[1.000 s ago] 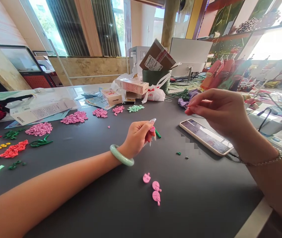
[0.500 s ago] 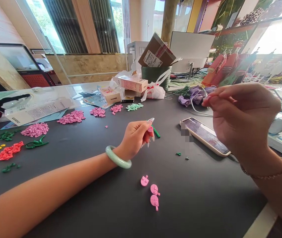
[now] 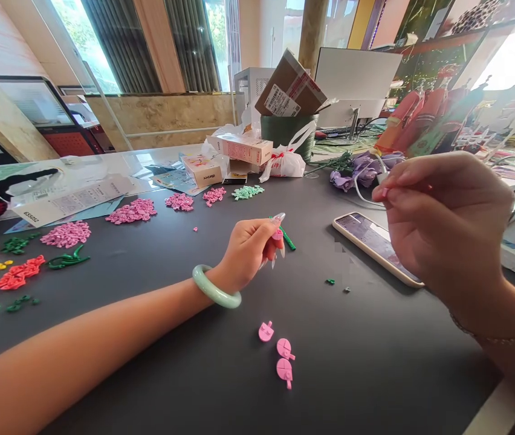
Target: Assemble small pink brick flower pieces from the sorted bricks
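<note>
My left hand [image 3: 251, 246] is closed above the dark table, pinching a round pink building-block piece [image 3: 278, 234] between thumb and fingers. A thin green stick [image 3: 288, 237] shows just behind those fingertips; whether it is held or lies on the table I cannot tell. Raised higher at the right, my right hand [image 3: 443, 223] is pinched, a small pink piece [image 3: 383, 193] barely showing at its fingertips. Nearer to me lie three loose pink pieces: a half-round piece [image 3: 265, 331], a round piece [image 3: 284, 348] and another round piece [image 3: 285, 369], each with a small tab.
A phone [image 3: 375, 244] lies below my right hand, near two tiny green bits [image 3: 330, 281]. Pink piles [image 3: 131, 211], mint pieces [image 3: 247, 192] and red pieces [image 3: 19, 272] spread along the left and back. Behind stand boxes [image 3: 242, 148], a green bin [image 3: 280, 128] and purple flowers [image 3: 361, 170].
The view has shifted slightly. My right hand has come a little lower and nearer, still pinched. My left hand keeps its grip on the pink piece almost in place.
</note>
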`<move>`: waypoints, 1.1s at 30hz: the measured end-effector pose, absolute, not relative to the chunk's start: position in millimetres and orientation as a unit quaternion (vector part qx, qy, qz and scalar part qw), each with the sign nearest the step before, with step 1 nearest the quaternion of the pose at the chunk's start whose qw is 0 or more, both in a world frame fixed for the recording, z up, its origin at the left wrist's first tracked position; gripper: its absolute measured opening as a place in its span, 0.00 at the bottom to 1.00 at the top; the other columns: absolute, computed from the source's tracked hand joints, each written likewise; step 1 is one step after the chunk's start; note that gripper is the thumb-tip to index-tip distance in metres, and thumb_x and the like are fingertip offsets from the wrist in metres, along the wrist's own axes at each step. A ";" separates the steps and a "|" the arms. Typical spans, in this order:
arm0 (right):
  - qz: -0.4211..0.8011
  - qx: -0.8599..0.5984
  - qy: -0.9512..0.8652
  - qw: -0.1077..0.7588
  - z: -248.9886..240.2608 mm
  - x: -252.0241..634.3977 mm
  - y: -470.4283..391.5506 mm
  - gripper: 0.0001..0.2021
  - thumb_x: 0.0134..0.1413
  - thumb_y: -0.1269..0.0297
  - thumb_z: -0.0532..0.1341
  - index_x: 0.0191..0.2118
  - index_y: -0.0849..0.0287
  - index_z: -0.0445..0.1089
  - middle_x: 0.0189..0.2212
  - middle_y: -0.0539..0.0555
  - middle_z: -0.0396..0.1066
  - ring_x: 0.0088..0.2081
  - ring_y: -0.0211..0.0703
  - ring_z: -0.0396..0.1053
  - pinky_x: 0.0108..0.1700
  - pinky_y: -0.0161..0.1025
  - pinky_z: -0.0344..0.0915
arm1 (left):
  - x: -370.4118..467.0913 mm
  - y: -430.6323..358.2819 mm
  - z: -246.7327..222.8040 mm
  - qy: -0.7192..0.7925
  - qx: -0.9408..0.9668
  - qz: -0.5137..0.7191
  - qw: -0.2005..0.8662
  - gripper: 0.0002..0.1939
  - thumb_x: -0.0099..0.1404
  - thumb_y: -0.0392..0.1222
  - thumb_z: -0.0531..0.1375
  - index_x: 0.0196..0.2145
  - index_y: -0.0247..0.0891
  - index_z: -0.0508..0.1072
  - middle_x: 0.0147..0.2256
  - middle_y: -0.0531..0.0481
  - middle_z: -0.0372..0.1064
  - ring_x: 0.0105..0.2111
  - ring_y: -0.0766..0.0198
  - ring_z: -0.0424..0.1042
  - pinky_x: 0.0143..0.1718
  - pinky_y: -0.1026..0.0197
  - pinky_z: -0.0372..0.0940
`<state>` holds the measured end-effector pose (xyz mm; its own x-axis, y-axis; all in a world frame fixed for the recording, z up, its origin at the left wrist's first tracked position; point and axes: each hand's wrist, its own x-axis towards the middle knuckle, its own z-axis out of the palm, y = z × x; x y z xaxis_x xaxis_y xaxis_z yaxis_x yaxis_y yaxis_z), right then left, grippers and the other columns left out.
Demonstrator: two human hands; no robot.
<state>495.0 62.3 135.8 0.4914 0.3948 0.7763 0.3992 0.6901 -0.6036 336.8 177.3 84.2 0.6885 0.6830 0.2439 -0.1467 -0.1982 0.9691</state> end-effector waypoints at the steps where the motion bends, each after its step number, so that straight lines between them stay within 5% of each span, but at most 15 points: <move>1: -0.003 -0.394 -0.501 0.770 135.7 494.4 62.2 0.10 0.36 0.78 0.63 0.23 0.54 0.74 0.23 0.48 0.68 0.27 0.37 0.64 0.30 0.42 0.59 | 336.8 177.1 84.4 0.192 0.693 0.346 0.603 0.23 0.64 0.51 0.56 0.16 0.36 0.66 0.14 0.54 0.57 0.15 0.73 0.55 0.17 0.65 0.50; 13: -0.010 -0.415 -0.526 0.742 127.1 491.3 60.8 0.13 0.42 0.78 0.63 0.27 0.49 0.78 0.26 0.46 0.72 0.30 0.38 0.68 0.33 0.42 0.66 | 336.4 175.5 84.7 0.184 0.703 0.353 0.590 0.23 0.67 0.49 0.54 0.16 0.37 0.66 0.14 0.55 0.57 0.15 0.74 0.55 0.18 0.66 0.52; 24: 0.253 -0.503 -0.510 0.651 91.3 477.4 73.9 0.04 0.45 0.68 0.68 0.28 0.51 0.74 0.27 0.47 0.73 0.31 0.41 0.74 0.37 0.42 0.74 | 338.5 177.0 81.5 0.164 0.761 0.324 0.538 0.27 0.67 0.60 0.53 0.20 0.36 0.67 0.14 0.58 0.56 0.15 0.74 0.54 0.18 0.68 0.52; 33: 0.386 -0.477 -0.453 0.647 88.6 475.9 73.6 0.06 0.44 0.65 0.72 0.29 0.56 0.74 0.29 0.49 0.75 0.34 0.39 0.74 0.43 0.40 0.71 | 338.1 178.6 79.6 0.129 0.770 0.285 0.557 0.28 0.67 0.63 0.52 0.21 0.37 0.64 0.15 0.59 0.55 0.15 0.74 0.53 0.18 0.68 0.51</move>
